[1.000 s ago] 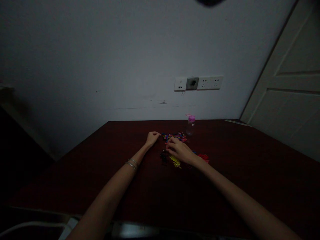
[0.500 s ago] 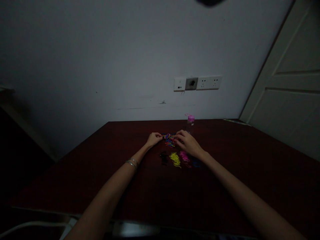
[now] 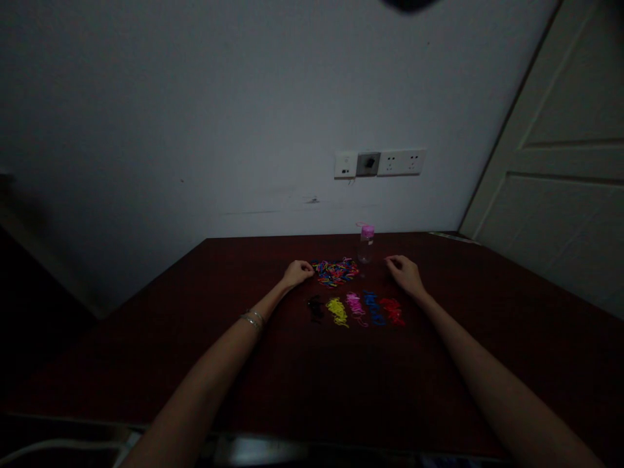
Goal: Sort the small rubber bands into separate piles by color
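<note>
My left hand (image 3: pixel 299 273) rests at the left edge of a mixed heap of thin coloured elastic bands (image 3: pixel 336 272), its fingers pinched together. Whatever may lie in that pinch is too small to make out. To the right of the heap, my right hand (image 3: pixel 405 275) is above the table with thumb and forefinger together; what they hold, if anything, cannot be made out. Nearer me lies a row of sorted bands: black ones (image 3: pixel 316 308), yellow ones (image 3: pixel 337 311), pink ones (image 3: pixel 355 305), blue ones (image 3: pixel 374 308) and red ones (image 3: pixel 392 312).
Behind the heap, a clear bottle with a pink lid (image 3: pixel 367 233) stands upright on the dark red table (image 3: pixel 312 377). A wall with a socket panel (image 3: pixel 380 164) rises at the back. A white cable (image 3: pixel 58 444) runs at the lower left.
My right hand has moved right, away from the mixed heap, uncovering the heap's right side and the blue and red bands. My left hand has stayed at the heap's left edge.
</note>
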A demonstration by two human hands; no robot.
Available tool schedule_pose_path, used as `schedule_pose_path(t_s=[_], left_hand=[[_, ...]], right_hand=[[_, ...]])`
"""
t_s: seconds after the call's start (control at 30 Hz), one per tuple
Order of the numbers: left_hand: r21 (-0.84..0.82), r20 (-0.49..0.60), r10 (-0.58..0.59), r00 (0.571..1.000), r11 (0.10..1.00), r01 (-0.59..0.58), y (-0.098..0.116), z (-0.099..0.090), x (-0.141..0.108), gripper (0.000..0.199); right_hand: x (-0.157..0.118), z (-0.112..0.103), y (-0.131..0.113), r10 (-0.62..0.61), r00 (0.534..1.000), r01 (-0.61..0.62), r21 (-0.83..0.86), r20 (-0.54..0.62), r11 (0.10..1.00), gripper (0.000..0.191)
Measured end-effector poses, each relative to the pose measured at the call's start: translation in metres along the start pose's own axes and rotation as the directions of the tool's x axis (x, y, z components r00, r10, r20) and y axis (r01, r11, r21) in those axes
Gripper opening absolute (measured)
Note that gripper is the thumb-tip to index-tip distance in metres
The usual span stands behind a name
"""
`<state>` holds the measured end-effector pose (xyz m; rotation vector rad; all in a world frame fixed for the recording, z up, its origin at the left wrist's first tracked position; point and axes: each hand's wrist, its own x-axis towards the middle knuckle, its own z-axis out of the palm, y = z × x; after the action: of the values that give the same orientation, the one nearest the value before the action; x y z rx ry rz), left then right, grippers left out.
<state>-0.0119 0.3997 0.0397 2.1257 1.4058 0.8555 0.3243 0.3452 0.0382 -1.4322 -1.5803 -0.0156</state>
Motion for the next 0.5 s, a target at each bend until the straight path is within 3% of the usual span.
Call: schedule_pose_path(t_s=[0.13,0.5], left_hand=[[-0.025,-0.013,-0.040,0.999,0.999,0.039,0.003,0.000,-0.001,0.019],[-0.125,-0.015,0.001,1.000,0.992,-0.002,0.008,-0.019,0.008,0.020]], right_hand=[[0.001,0.002,0.007,0.117,0.993,-0.116,0.052,-0.028,0.992,0.032],[0.001,0.002,0.006,0.157,0.988,-0.157,0.048,0.006,0.986,0.034]])
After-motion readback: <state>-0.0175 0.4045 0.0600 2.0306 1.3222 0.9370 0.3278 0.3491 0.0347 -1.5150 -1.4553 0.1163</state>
